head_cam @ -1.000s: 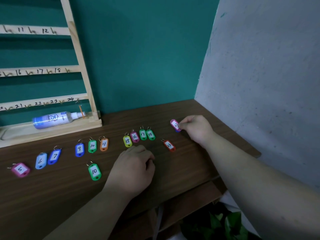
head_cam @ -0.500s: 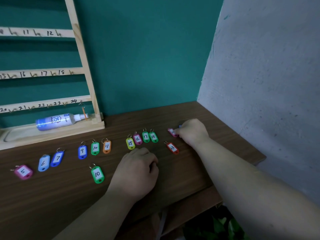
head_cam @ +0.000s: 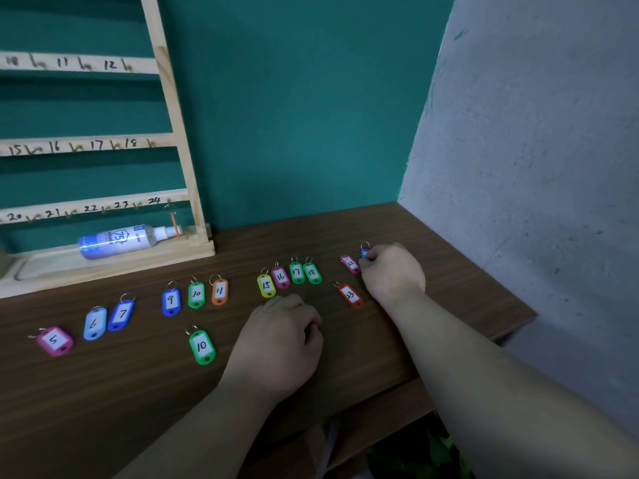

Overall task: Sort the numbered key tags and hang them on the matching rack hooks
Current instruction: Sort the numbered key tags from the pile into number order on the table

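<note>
Numbered key tags lie in a row on the brown table (head_cam: 103, 392): pink 5 (head_cam: 55, 340), light blue 6 (head_cam: 94, 323), blue 7 (head_cam: 121, 314), blue 9 (head_cam: 171, 300), green 10 (head_cam: 196, 294), orange 11 (head_cam: 219, 291), yellow 15 (head_cam: 266, 285), pink 16 (head_cam: 280, 277), green 17 (head_cam: 296, 272), green 18 (head_cam: 312, 272). A second green 10 (head_cam: 202, 346) lies nearer to me. My right hand (head_cam: 392, 271) pinches a blue tag (head_cam: 364, 253) beside the pink 22 tag (head_cam: 350, 263); red 23 (head_cam: 350, 295) lies just below. My left hand (head_cam: 280, 337) rests as a fist on the table. The wooden rack (head_cam: 179, 140) stands at the back left.
A spray bottle (head_cam: 121, 240) lies on the rack's base. An orange tag (head_cam: 175, 221) hangs edge-on by the 24 mark. A grey wall (head_cam: 536, 167) closes the right side, and the table's right edge (head_cam: 518, 319) is near my right forearm. Green leaves (head_cam: 432, 454) show below the table.
My right hand has let go of the pink 22 tag, which now lies flat, and its fingertips have closed on the blue tag just to the right. My left hand has stayed put.
</note>
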